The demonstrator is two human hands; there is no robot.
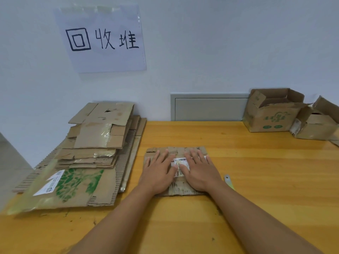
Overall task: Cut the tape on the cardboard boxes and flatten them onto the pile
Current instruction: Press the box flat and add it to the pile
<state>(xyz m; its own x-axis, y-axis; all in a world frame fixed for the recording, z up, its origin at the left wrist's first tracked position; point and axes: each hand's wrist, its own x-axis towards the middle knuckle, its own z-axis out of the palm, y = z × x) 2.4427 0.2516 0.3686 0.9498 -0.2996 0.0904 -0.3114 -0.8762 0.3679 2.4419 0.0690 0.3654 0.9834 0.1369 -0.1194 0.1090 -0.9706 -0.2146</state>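
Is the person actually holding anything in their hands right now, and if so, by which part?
Nothing is gripped. The left hand and right hand lie flat, fingers straight, pressing down on the top face of the flattened box, beside its white label.

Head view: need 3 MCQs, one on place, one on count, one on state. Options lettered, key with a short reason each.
1. Where is the pile of flattened cardboard?
A. On the left of the table, against the wall
B. On the right of the table, by the open boxes
C. On the floor

2. How many boxes not yet flattened stand at the far right of the table?
A. None
B. Two
C. Five

3. What are the hands doing?
A. Left hand and right hand press flat on the flattened box
B. One hand holds the cutter
C. Both hands lift an open box

Key: 1 A, the pile lies under the paper sign on the left. 2 B, the box with green print and the smaller box stand open. 3 A, fingers are spread straight on the cardboard; the cutter lies apart on the table.
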